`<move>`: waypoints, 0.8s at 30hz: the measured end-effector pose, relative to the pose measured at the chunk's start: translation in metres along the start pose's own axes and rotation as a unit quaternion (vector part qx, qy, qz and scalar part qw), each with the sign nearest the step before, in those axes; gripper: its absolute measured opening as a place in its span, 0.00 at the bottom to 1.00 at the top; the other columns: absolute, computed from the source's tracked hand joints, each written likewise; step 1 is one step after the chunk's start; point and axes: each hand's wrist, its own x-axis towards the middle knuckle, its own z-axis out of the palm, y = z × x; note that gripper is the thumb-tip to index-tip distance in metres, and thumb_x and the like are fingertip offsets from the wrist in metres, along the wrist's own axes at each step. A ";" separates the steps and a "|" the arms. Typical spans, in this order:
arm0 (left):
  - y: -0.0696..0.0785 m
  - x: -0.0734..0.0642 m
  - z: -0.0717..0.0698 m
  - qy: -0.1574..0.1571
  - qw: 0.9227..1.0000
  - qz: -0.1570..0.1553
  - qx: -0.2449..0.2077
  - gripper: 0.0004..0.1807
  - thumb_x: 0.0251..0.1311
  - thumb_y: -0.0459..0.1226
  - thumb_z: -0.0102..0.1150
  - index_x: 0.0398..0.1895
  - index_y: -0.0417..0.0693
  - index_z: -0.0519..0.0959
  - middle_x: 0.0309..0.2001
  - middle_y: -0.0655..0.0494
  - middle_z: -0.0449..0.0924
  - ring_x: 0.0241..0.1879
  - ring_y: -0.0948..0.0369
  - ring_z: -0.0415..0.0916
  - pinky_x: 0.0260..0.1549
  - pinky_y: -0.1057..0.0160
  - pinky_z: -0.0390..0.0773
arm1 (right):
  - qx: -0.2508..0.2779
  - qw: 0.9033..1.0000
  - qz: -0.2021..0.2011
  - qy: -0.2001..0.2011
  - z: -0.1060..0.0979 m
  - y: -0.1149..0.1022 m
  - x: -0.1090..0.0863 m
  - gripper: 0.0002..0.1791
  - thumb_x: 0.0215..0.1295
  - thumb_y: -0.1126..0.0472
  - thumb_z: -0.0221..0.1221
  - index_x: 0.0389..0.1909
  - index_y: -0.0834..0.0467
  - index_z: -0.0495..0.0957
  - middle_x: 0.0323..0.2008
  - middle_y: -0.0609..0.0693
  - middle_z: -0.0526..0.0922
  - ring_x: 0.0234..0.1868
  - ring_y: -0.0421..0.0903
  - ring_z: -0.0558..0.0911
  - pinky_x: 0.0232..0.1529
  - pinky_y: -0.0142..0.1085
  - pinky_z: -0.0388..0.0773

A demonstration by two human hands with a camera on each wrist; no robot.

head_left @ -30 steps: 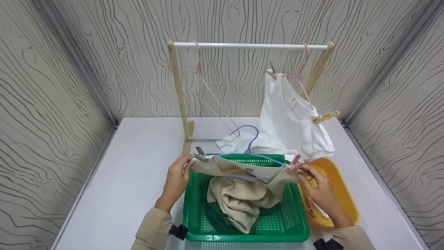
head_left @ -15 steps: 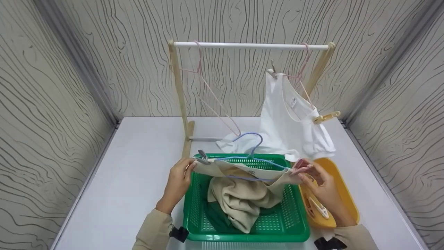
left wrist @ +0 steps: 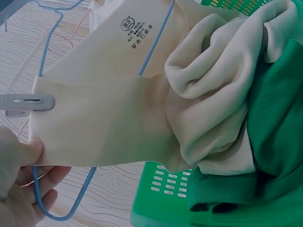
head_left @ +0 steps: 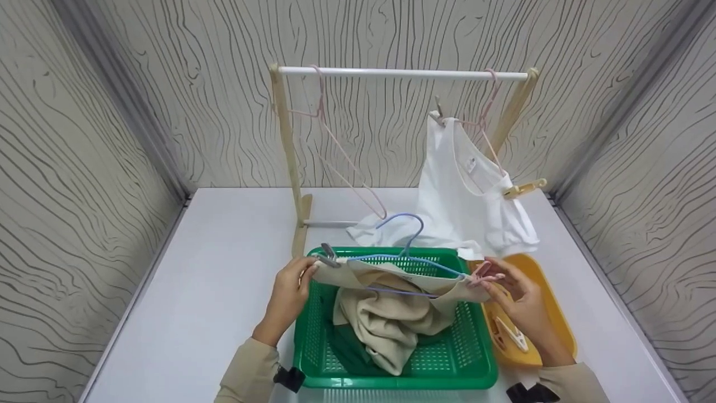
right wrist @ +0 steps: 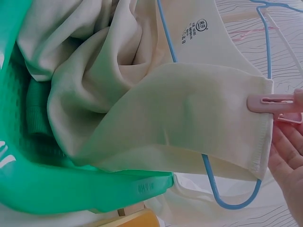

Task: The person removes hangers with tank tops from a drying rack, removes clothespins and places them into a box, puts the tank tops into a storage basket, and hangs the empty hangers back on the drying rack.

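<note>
A beige vest [head_left: 335, 272] is on a blue hanger [head_left: 417, 229], held over the green basket [head_left: 403, 383]. My left hand [head_left: 288, 291] pinches the vest's left shoulder and the hanger end, thumb in front and fingers behind. A grey clothespin [left wrist: 28, 102] clips that shoulder just above the thumb. At the other shoulder, my right hand [head_left: 523, 299] has thumb and fingers at the handles of a pink clothespin [right wrist: 270, 103], which clips the vest to the hanger. The vest's lower part lies bunched in the basket on a dark green garment [left wrist: 279, 123].
Behind stands a rack with a white bar [head_left: 391, 73]. A bare pink hanger [head_left: 347, 157] and a white shirt [head_left: 453, 184] with a yellow clothespin [head_left: 523, 189] hang there. A yellow tray [head_left: 551, 302] with clothespins sits right of the basket.
My right fingers have shifted from the vest's shoulder up to the pink clothespin. The blue hanger and vest have come slightly lower and towards me. My left hand keeps its pinch.
</note>
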 end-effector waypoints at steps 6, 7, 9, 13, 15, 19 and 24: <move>-0.001 -0.001 0.001 -0.003 1.000 -0.006 -0.002 0.09 0.68 0.34 0.51 0.44 0.40 0.80 0.40 0.49 0.83 0.38 0.61 0.79 0.42 0.60 0.84 | -0.001 1.000 -0.007 -0.003 0.000 0.001 0.001 0.23 0.51 0.89 0.53 0.51 0.85 0.66 0.46 0.45 0.83 0.47 0.34 0.83 0.52 0.19 0.77; -0.001 -0.001 0.001 -0.003 1.000 -0.007 -0.004 0.09 0.68 0.34 0.50 0.44 0.40 0.80 0.41 0.49 0.83 0.39 0.60 0.79 0.43 0.60 0.84 | -0.001 1.000 -0.010 -0.004 0.000 0.001 0.001 0.23 0.50 0.90 0.53 0.50 0.85 0.66 0.46 0.45 0.83 0.47 0.34 0.83 0.52 0.19 0.78; -0.001 -0.001 0.002 -0.002 1.000 -0.008 -0.008 0.10 0.68 0.34 0.51 0.44 0.39 0.80 0.41 0.49 0.83 0.41 0.58 0.80 0.44 0.59 0.84 | 0.000 1.000 -0.013 -0.003 0.001 0.002 0.000 0.22 0.48 0.90 0.54 0.48 0.85 0.66 0.46 0.46 0.83 0.47 0.34 0.83 0.51 0.20 0.78; -0.002 -0.002 0.002 -0.002 1.000 -0.008 -0.014 0.09 0.68 0.33 0.51 0.44 0.38 0.79 0.42 0.48 0.83 0.44 0.56 0.82 0.46 0.59 0.83 | -0.018 0.999 -0.023 -0.013 0.000 0.003 0.000 0.21 0.45 0.91 0.56 0.44 0.84 0.68 0.46 0.46 0.84 0.49 0.34 0.83 0.52 0.21 0.78; -0.002 -0.002 0.003 -0.002 1.000 -0.008 -0.014 0.09 0.68 0.33 0.51 0.44 0.39 0.79 0.42 0.48 0.83 0.44 0.55 0.82 0.45 0.59 0.84 | -0.027 0.999 -0.030 -0.018 0.000 0.004 0.000 0.20 0.44 0.91 0.57 0.41 0.83 0.69 0.45 0.46 0.84 0.49 0.34 0.83 0.52 0.21 0.78; -0.003 -0.002 0.003 -0.004 1.000 -0.013 -0.013 0.09 0.68 0.33 0.51 0.44 0.39 0.79 0.43 0.48 0.83 0.45 0.55 0.82 0.45 0.59 0.84 | -0.046 0.998 -0.034 -0.015 0.000 0.004 0.000 0.19 0.40 0.92 0.57 0.37 0.81 0.71 0.43 0.44 0.85 0.47 0.32 0.83 0.49 0.19 0.78; -0.003 -0.001 0.003 -0.007 1.000 -0.019 -0.006 0.09 0.68 0.33 0.51 0.44 0.39 0.80 0.42 0.49 0.83 0.43 0.57 0.82 0.43 0.60 0.84 | -0.078 0.996 -0.044 -0.011 0.000 0.005 0.001 0.18 0.37 0.92 0.59 0.33 0.80 0.72 0.40 0.45 0.84 0.44 0.32 0.83 0.48 0.18 0.78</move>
